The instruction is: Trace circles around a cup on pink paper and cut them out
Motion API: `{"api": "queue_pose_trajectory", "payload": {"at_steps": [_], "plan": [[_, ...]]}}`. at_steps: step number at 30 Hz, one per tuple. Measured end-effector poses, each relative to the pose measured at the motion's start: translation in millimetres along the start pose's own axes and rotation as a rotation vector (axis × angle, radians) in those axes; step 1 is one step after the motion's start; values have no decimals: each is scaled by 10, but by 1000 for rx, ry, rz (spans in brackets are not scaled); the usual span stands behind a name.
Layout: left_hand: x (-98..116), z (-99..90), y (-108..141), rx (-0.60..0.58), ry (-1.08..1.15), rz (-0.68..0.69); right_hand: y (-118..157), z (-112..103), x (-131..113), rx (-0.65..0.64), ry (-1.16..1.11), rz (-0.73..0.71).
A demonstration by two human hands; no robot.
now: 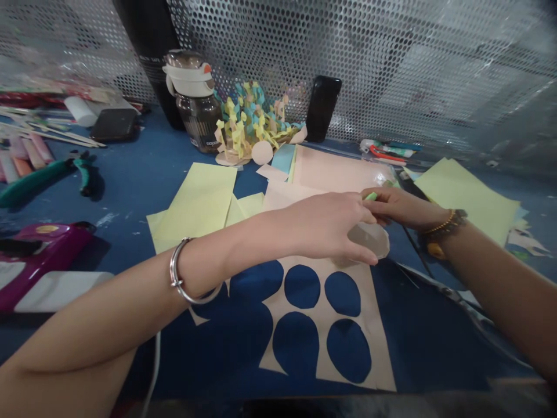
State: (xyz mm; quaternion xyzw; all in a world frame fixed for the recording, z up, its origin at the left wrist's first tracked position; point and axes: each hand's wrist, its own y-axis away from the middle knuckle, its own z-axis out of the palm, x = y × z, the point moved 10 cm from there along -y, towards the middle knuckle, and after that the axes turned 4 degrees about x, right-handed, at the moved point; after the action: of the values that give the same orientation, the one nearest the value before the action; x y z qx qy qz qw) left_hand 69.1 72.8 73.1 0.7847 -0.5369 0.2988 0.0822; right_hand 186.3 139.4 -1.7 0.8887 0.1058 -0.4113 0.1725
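My left hand (328, 226) reaches across over pink paper with its thumb spread away from its fingers. The fingertips meet my right hand and are partly hidden. My right hand (394, 206) is closed in a pinch, with the small green end (371, 197) of something showing between the hands. Under my left hand, between thumb and fingers, is a pale round piece (378, 239); I cannot tell whether it is touched. Below lies a pink sheet (322, 325) with several round holes cut out. More pink paper (339, 165) lies behind.
Yellow sheets (202, 194) lie at left, more yellow paper (470, 191) at right. Behind stand a bottle (198, 110), curled paper strips (252, 119) and a phone (322, 109). Green-handled pliers (39, 181) and a purple tool (47, 249) are at far left. Scissors (452, 293) lie right.
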Motion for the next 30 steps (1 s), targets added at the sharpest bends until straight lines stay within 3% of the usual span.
{"api": "queue_pose_trajectory", "payload": {"at_steps": [9,15,20,24,30], "plan": [[28,-16,17,-5,-8,-15,534,-56,67,251,7,-31],[5,-2,11,-17,-20,-32,969,24,132,411,138,50],[17,-8,1,-22,-34,-37,1268,154,3,533,300,-4],[35,-12,-4,-27,-28,-43,1413,296,-72,542,443,-36],[14,-12,-3,-28,-24,-52,1763,479,-407,593,408,-272]]}}
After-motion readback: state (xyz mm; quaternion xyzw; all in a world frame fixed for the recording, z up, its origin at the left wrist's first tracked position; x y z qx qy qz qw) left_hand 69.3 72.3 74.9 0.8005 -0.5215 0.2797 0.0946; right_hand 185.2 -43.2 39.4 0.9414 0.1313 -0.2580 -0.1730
